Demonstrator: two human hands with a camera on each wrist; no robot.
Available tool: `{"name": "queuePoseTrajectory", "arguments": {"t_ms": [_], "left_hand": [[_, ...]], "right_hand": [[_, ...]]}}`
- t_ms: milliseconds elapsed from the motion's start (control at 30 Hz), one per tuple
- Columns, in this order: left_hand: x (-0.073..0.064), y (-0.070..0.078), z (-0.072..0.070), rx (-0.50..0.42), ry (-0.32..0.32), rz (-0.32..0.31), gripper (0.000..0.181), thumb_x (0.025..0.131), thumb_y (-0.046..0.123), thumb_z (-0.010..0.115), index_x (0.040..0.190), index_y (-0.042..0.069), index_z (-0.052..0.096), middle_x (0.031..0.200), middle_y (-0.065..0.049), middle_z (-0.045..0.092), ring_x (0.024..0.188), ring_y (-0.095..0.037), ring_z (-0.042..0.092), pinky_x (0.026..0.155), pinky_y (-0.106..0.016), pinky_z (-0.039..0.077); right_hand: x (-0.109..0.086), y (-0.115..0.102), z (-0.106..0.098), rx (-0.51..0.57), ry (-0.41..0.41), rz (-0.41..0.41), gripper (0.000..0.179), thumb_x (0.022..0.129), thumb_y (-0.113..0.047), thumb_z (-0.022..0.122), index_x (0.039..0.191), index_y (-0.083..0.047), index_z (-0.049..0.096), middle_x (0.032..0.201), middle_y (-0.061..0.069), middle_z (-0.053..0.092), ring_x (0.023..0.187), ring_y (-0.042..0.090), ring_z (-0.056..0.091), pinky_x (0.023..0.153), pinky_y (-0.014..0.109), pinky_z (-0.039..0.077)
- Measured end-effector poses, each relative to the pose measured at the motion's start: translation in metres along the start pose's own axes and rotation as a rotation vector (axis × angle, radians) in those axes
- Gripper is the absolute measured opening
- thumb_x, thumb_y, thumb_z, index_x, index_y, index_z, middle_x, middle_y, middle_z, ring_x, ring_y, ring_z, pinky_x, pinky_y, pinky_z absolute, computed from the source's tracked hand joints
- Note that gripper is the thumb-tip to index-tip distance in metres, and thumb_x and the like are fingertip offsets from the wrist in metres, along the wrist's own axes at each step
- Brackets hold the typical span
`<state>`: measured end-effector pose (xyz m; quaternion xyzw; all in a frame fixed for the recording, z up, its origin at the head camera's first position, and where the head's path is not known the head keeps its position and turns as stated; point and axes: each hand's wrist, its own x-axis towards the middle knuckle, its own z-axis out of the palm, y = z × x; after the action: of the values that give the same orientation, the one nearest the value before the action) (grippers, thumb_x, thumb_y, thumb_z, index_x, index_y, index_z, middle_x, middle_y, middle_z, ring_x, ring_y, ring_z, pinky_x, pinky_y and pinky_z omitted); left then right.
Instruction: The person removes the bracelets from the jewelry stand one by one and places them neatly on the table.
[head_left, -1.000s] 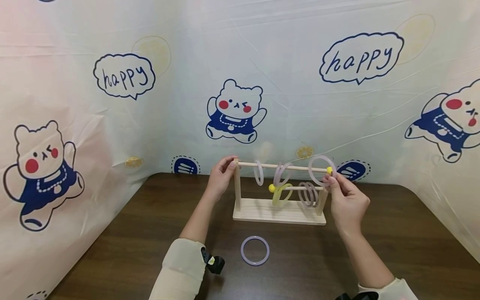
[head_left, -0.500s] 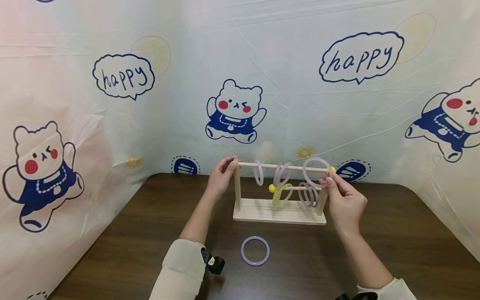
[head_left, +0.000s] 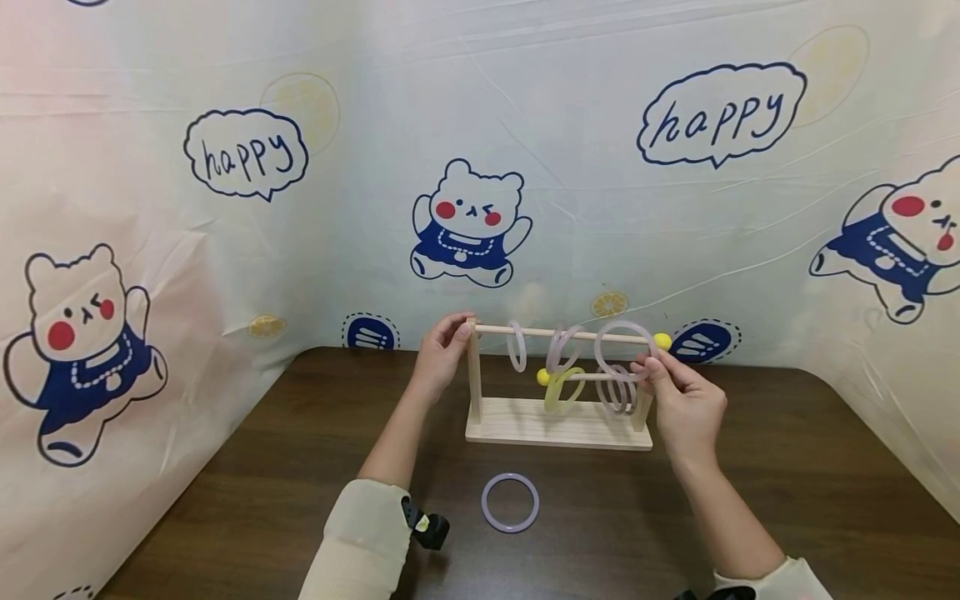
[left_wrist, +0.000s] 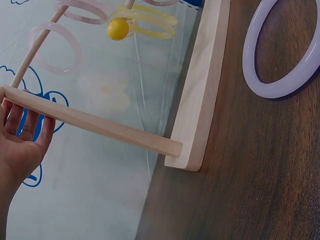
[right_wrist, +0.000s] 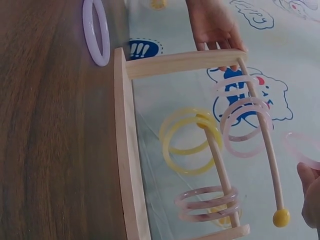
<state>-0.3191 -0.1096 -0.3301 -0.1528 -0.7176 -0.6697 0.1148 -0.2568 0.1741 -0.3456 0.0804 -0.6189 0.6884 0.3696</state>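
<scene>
Beside the upper rod of the rack, toward its right end, I have a pale ring pinched between the thumb and fingers of the right hand. My head feed overlaps ring and rod, but the right wrist feed shows them apart, so I take it as not threaded. The pinch sits on the ring's edge, which I judge leaves its middle free.

At the rack's left end, the left hand grips the left post near its top; I read that as steadying the frame, since the rack looks light.

Serving as holders, the rods carry the other rings. Along the upper rod hang a single ring nearer the left post and a pale pair farther along. On the lower rod, two yellow rings hang next to the left ball, and a purple cluster, whose count I can't settle, sits by the right post. That ball and the right ball cap the free tips, probably as stops.

In front of the rack, well apart from it, a loose ring lies flat on the table. Behind the rack hangs a printed backdrop.
</scene>
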Motion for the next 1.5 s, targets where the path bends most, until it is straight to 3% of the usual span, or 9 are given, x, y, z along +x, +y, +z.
{"name": "queuePoseTrajectory", "arguments": {"t_ms": [167, 333, 400, 467, 600, 700, 833, 967, 1500], "left_hand": [[-0.001, 0.001, 0.000, -0.001, 0.001, -0.005, 0.031, 0.098, 0.013, 0.046, 0.123, -0.006, 0.051, 0.118, -0.021, 0.057, 0.106, -0.031, 0.055, 0.091, -0.036, 0.043], [-0.001, 0.002, 0.000, 0.007, 0.005, -0.008, 0.031, 0.098, 0.013, 0.046, 0.123, -0.005, 0.051, 0.118, -0.020, 0.057, 0.106, -0.031, 0.055, 0.092, -0.036, 0.043], [0.002, -0.004, -0.001, 0.002, 0.004, -0.009, 0.030, 0.098, 0.013, 0.046, 0.123, -0.003, 0.052, 0.118, -0.020, 0.057, 0.106, -0.031, 0.056, 0.092, -0.036, 0.043], [0.006, -0.012, -0.002, -0.014, 0.002, -0.006, 0.030, 0.098, 0.013, 0.046, 0.123, -0.003, 0.052, 0.118, -0.019, 0.057, 0.106, -0.030, 0.056, 0.092, -0.037, 0.043], [0.012, -0.025, -0.004, -0.040, 0.002, 0.001, 0.031, 0.097, 0.015, 0.047, 0.123, -0.001, 0.053, 0.118, -0.018, 0.057, 0.106, -0.029, 0.056, 0.091, -0.036, 0.043], [0.013, -0.028, -0.003, -0.033, 0.008, 0.011, 0.031, 0.097, 0.017, 0.048, 0.122, 0.000, 0.054, 0.117, -0.017, 0.058, 0.105, -0.028, 0.057, 0.090, -0.034, 0.044], [0.013, -0.029, -0.003, -0.029, 0.017, 0.030, 0.031, 0.097, 0.019, 0.049, 0.121, 0.000, 0.055, 0.115, -0.016, 0.059, 0.102, -0.027, 0.058, 0.089, -0.034, 0.045], [0.012, -0.029, -0.003, -0.035, 0.020, 0.043, 0.029, 0.097, 0.018, 0.049, 0.120, 0.001, 0.055, 0.114, -0.015, 0.060, 0.101, -0.026, 0.059, 0.088, -0.034, 0.046], [0.011, -0.027, -0.003, -0.034, 0.018, 0.018, 0.034, 0.097, 0.018, 0.048, 0.124, -0.002, 0.052, 0.116, -0.015, 0.059, 0.102, -0.023, 0.058, 0.090, -0.035, 0.044]], "right_hand": [[0.001, 0.010, -0.004, 0.073, -0.053, 0.092, 0.029, 0.084, -0.003, 0.067, 0.105, 0.015, 0.062, 0.078, 0.001, 0.070, 0.071, 0.009, 0.067, 0.061, 0.020, 0.051], [0.011, 0.057, -0.021, 0.253, -0.141, 0.210, 0.028, 0.084, -0.007, 0.067, 0.109, 0.006, 0.065, 0.089, 0.015, 0.069, 0.077, 0.022, 0.068, 0.064, 0.025, 0.052], [0.015, 0.080, -0.028, 0.331, -0.170, 0.265, 0.028, 0.085, -0.004, 0.066, 0.111, 0.005, 0.064, 0.092, 0.019, 0.068, 0.080, 0.026, 0.067, 0.066, 0.028, 0.052], [0.017, 0.088, -0.032, 0.398, -0.196, 0.309, 0.027, 0.086, -0.001, 0.063, 0.111, 0.007, 0.063, 0.093, 0.021, 0.067, 0.082, 0.029, 0.067, 0.066, 0.030, 0.053], [0.010, 0.060, -0.024, 0.390, -0.216, 0.354, 0.022, 0.087, -0.004, 0.063, 0.107, 0.005, 0.066, 0.090, 0.018, 0.069, 0.081, 0.026, 0.067, 0.067, 0.029, 0.052], [0.003, 0.018, -0.011, 0.329, -0.204, 0.418, 0.014, 0.087, -0.009, 0.064, 0.097, -0.003, 0.071, 0.085, 0.011, 0.070, 0.078, 0.019, 0.068, 0.067, 0.026, 0.051], [0.001, -0.001, -0.005, 0.351, -0.203, 0.517, 0.013, 0.089, -0.004, 0.060, 0.085, -0.008, 0.072, 0.080, 0.009, 0.070, 0.073, 0.016, 0.068, 0.067, 0.024, 0.051], [0.001, -0.003, -0.005, 0.333, -0.214, 0.565, 0.015, 0.090, -0.003, 0.058, 0.084, -0.007, 0.071, 0.077, 0.007, 0.070, 0.072, 0.014, 0.068, 0.066, 0.023, 0.052], [-0.003, 0.007, -0.007, 0.279, -0.263, 0.612, 0.023, 0.091, 0.000, 0.055, 0.080, -0.010, 0.072, 0.076, 0.005, 0.069, 0.073, 0.014, 0.068, 0.067, 0.025, 0.052]]}}
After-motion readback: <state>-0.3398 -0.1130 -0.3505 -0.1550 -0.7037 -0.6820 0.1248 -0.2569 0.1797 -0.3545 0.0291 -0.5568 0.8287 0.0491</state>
